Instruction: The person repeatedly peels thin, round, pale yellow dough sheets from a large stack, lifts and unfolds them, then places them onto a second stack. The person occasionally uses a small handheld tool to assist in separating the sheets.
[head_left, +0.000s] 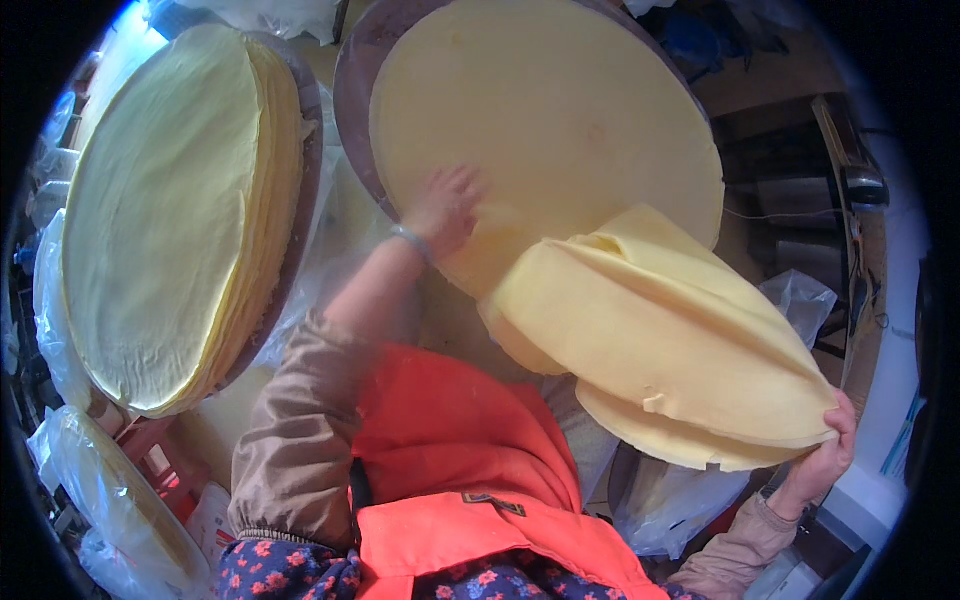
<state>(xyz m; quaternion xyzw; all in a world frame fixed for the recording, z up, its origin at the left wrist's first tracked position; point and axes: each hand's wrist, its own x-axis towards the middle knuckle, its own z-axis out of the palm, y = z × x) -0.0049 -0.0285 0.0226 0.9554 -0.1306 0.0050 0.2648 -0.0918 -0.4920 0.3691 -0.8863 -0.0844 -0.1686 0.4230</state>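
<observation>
My right hand (829, 446) grips the edge of a large, thin, pale yellow dough-like sheet (652, 322). The sheet is drawn out towards the lower right and hangs in folds, with part of it still over the near side of a wide round yellow layer (547, 97). That layer lies on a dark round board (356, 97); how many sheets are beneath cannot be seen. My left hand (450, 210), blurred, is over the layer's near left side with fingers apart and nothing visible in them. The contact beneath its palm is hidden.
To the left stands a tall stack of round yellow sheets (161, 217) on another dark board (306, 169). A plastic-wrapped stack (127, 495) is at lower left, beside a red plastic stool (161, 457). Clear plastic (667, 510) hangs below the lifted sheet. Dark furniture (795, 202) borders the right.
</observation>
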